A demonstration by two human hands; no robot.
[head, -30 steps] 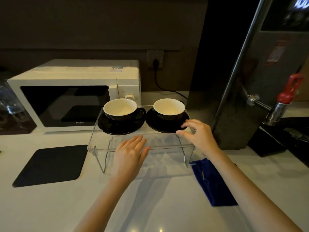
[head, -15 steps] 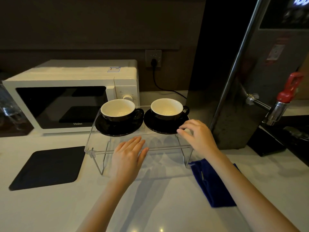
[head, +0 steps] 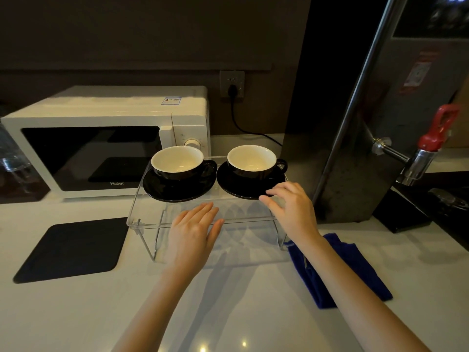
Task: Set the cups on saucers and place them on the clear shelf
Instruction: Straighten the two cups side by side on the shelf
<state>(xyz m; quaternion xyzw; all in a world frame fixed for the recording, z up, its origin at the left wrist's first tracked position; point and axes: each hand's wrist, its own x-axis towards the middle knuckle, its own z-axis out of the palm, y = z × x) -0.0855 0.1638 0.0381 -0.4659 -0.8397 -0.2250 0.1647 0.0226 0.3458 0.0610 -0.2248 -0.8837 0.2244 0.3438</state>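
Two cups (head: 177, 161) on saucers (head: 177, 189) side by side on shelf (head: 142, 219), microwave (head: 101, 138) behind left, cloth (head: 355, 270) front right

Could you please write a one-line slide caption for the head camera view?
Two cups on saucers sit on the clear shelf; left hand flat on it, right hand at the right saucer.

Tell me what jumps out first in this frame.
Two black cups with white insides, the left cup and the right cup, each on a black saucer atop the clear shelf at centre. The left hand lies flat at the shelf's front edge; the right hand has fingers at the right saucer.
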